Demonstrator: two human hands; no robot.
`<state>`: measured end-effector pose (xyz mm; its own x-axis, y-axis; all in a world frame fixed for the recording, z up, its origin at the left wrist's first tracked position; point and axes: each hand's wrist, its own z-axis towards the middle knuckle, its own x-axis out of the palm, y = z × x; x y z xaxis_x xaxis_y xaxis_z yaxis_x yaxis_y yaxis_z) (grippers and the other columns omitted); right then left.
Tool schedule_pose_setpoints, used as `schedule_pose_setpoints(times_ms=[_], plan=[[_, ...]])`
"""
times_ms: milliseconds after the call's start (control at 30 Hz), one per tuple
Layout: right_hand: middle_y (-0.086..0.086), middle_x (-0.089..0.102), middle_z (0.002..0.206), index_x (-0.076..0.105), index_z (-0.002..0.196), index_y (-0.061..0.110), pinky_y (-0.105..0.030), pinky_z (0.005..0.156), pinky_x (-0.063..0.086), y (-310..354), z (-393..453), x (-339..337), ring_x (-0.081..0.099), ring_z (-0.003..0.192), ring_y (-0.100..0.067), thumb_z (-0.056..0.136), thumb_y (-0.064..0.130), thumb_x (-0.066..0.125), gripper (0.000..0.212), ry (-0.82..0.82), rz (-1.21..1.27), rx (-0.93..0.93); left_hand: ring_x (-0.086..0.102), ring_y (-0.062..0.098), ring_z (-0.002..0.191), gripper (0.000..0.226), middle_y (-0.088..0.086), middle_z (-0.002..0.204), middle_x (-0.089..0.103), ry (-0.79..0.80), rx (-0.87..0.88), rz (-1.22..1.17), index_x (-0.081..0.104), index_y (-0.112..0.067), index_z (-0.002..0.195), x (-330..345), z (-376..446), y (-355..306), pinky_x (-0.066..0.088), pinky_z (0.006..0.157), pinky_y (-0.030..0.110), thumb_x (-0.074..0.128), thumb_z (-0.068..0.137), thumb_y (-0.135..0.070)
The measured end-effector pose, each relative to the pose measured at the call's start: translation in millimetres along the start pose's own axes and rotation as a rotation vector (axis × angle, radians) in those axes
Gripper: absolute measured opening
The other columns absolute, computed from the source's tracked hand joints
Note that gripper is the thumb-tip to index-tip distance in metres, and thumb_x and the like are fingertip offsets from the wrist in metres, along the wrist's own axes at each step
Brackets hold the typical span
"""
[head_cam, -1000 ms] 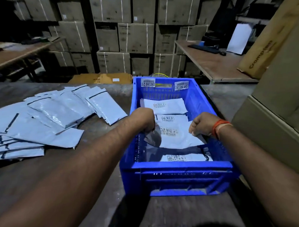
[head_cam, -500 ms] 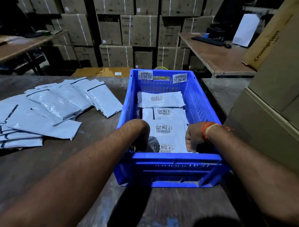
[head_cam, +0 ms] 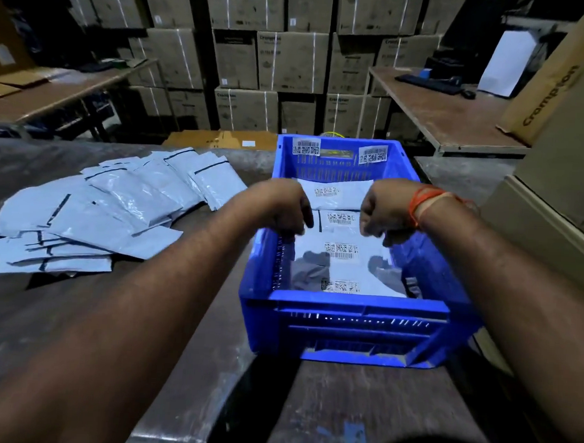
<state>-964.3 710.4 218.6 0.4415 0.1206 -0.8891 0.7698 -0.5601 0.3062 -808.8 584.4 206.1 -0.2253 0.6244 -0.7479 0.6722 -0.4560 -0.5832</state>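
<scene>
Hovering over the blue crate (head_cam: 345, 337) on the tabletop (head_cam: 360, 398), the left grip (head_cam: 281, 207) and right grip (head_cam: 385, 208) are curling their fingers downward just above the white packets (head_cam: 341, 257) lying inside it. Whether either is pinching one, I cannot tell. Loose packets (head_cam: 117, 213) are lying heaped well to the left.

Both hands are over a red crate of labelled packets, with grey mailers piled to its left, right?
The head view shows the crate is blue, not red. The left hand and right hand are over its labelled packets, with grey mailers piled to its left.
</scene>
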Motion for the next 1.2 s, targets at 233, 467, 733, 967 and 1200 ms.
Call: schedule_pose_setpoints(times_ms=[233, 467, 733, 967, 1200], plan=[[-0.020, 0.069, 0.081, 0.071, 0.093, -0.003, -0.043, 0.072, 0.060, 91.0, 20.0, -6.0, 0.069, 0.069, -0.031, 0.087, 0.004, 0.071, 0.009, 0.015, 0.242, -0.164, 0.070, 0.025, 0.083, 0.017, 0.015, 0.090, 0.069, -0.080, 0.085, -0.266, 0.070, -0.006, 0.102, -60.7, -18.0, 40.4, 0.055, 0.065, 0.028, 0.066, 0.090, 0.005], [-0.024, 0.069, 0.086, 0.069, 0.099, -0.008, -0.051, 0.080, 0.059, 184.8, 88.2, 0.6, 0.067, 0.071, -0.032, 0.086, 0.001, 0.070, 0.016, -0.076, 0.235, -0.177, 0.072, 0.027, 0.083, 0.009, 0.010, 0.076, 0.069, -0.262, -0.033, -0.206, 0.073, -0.009, 0.091, -110.9, 3.0, 129.9, 0.058, 0.081, 0.040, 0.071, 0.088, -0.001], [-0.019, 0.072, 0.082, 0.072, 0.101, -0.002, -0.039, 0.054, 0.059, 253.3, 192.4, 57.5, 0.065, 0.059, -0.029, 0.082, 0.018, 0.076, 0.027, -0.048, -0.084, -0.074, 0.065, 0.018, 0.093, 0.016, 0.004, 0.101, 0.073, -0.329, 0.078, 0.085, 0.078, -0.022, 0.099, -129.5, 60.3, 239.5, 0.052, 0.083, 0.028, 0.079, 0.084, -0.017], [-0.016, 0.062, 0.131, 0.061, 0.129, 0.007, -0.029, 0.092, 0.047, 251.1, 265.2, 146.2, 0.058, 0.120, -0.033, 0.080, 0.030, 0.076, 0.055, -0.102, -0.202, 0.039, 0.065, 0.016, 0.097, 0.023, -0.003, 0.099, 0.074, -0.249, 0.161, 0.132, 0.078, -0.025, 0.096, -127.6, 120.5, 293.1, 0.047, 0.076, 0.024, 0.069, 0.080, -0.012], [-0.021, 0.016, 0.155, 0.010, 0.155, 0.024, -0.055, 0.114, 0.031, 229.0, 321.3, 197.3, 0.019, 0.143, -0.044, 0.065, 0.048, 0.085, 0.120, -0.231, -0.003, 0.173, 0.065, 0.012, 0.083, 0.011, -0.006, 0.089, 0.073, -0.211, 0.193, 0.027, 0.076, -0.029, 0.088, -105.8, 160.4, 333.3, 0.053, 0.078, 0.026, 0.075, 0.077, -0.024]])
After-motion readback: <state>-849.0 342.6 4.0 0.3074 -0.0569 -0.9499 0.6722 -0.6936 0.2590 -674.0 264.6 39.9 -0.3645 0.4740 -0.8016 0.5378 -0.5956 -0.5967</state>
